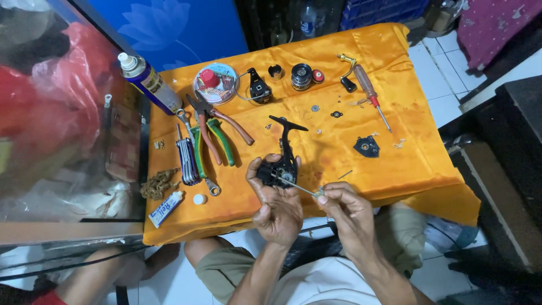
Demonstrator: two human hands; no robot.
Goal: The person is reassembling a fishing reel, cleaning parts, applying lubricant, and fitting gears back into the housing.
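My left hand (275,197) grips a black fishing reel body (284,160) over the front of an orange cloth-covered table (406,169); its foot points away from me. My right hand (345,208) pinches the end of a thin metal rod (294,185) whose tip sits in the reel's open side. Loose reel parts lie beyond: a black side cover (367,146), a spool (301,76), a bail piece (259,89) and small washers (336,114).
Pliers (217,133), a hex key set (186,160), a wrench, a screwdriver (370,92), a reel handle (348,73), a spray can (149,82), a small tube (166,208), a round tin (215,83) and a chain (160,183) lie on the cloth. A glass case stands left, dark furniture right.
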